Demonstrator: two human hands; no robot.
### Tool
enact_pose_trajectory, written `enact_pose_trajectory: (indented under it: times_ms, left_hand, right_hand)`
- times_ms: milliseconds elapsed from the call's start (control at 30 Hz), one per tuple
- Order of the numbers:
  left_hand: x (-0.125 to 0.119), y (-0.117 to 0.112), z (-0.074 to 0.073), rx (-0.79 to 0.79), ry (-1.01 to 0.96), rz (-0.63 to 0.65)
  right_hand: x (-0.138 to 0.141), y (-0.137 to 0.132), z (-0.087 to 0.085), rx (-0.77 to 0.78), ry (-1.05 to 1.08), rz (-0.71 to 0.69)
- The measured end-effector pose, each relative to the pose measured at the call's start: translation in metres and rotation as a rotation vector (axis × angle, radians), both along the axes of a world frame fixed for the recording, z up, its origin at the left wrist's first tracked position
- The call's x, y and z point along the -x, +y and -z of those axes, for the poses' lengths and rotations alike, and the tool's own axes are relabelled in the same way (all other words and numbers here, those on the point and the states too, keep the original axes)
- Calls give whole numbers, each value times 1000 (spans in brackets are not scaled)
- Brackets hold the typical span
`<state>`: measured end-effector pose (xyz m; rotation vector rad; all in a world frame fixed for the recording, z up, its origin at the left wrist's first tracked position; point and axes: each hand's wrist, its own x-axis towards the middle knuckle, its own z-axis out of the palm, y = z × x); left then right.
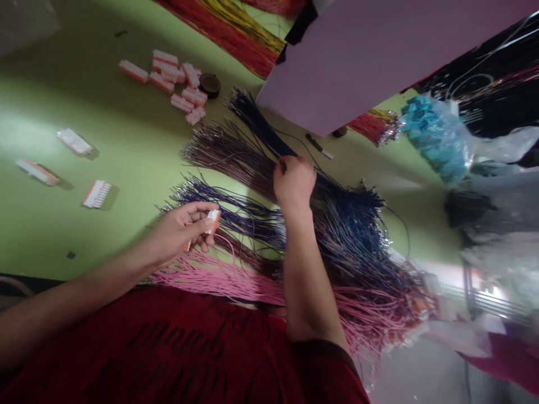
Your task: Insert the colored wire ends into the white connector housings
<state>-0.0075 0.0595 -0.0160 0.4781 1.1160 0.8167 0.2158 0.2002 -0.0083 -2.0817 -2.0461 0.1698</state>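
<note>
My left hand (pixel 181 227) is closed on a small white and orange connector block (pixel 213 220), from which a pink wire trails. My right hand (pixel 293 180) is stretched forward, its fingers pinched on a dark blue wire (pixel 269 134) at the top of the wire bundles. Fanned bundles lie across the green table (pixel 126 140): brown wires (pixel 227 154), purple-blue wires (pixel 236 210) and pink wires (pixel 219 278) nearest my body.
A pile of several white and orange connector blocks (pixel 179 84) lies at the back left beside a dark round roll (pixel 209 84). Single blocks (pixel 96 193) sit at the left. A lilac board (pixel 370 56) overhangs the back. Red and yellow wires (pixel 236 28), a blue bagged part (pixel 438 140) and plastic bags lie right.
</note>
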Motion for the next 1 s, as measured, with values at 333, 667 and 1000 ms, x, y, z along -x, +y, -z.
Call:
enact_pose_trajectory:
  times_ms: [333, 667, 1000]
  left_hand:
    - [1, 0, 0, -3, -41, 0]
    - [1, 0, 2, -10, -24, 6]
    - [2, 0, 2, -23, -41, 22]
  right_hand:
    - [-25, 23, 16, 30, -91, -36]
    - [-24, 25, 18, 28, -61, -54]
    - [-43, 23, 8, -389, 103, 109]
